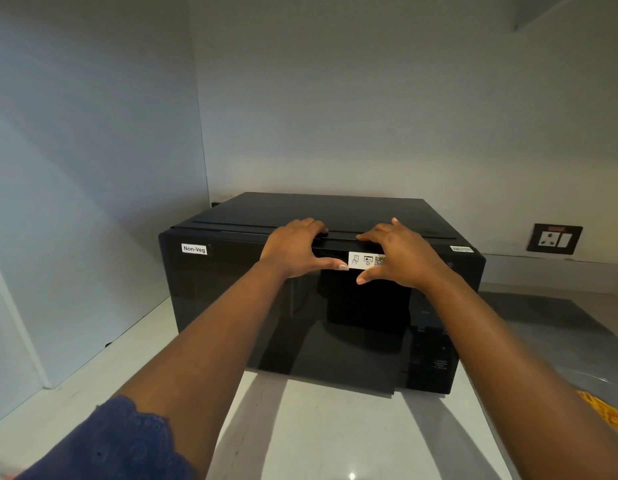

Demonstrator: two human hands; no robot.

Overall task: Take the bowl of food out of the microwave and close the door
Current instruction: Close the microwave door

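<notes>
On the white table (318, 427), up against the wall: a big black microwave (335, 209), with a small "Non-Veg" label (194, 249) at its left corner. Just right of that, the left hand (293, 247), fingers (311, 225) spread and curled over the top edge of the door (335, 323), thumb flat on the front. Between the two thumbs, a white sticker (364, 259). Next, the right hand (401, 254), fingers spread the same way over the same edge, holding nothing. Door up and looking shut or nearly so; hard to tell for sure. Stiff, smooth, shiny front, likely slippery, so best pushed flat near the top edge. Farther right, a wall socket (554, 239). At the far right edge, on the table, part of the bowl (602, 382), out of the microwave, with yellow food (609, 414) inside. Probably hot and a bit heavy; best held by the rim with both hands.
</notes>
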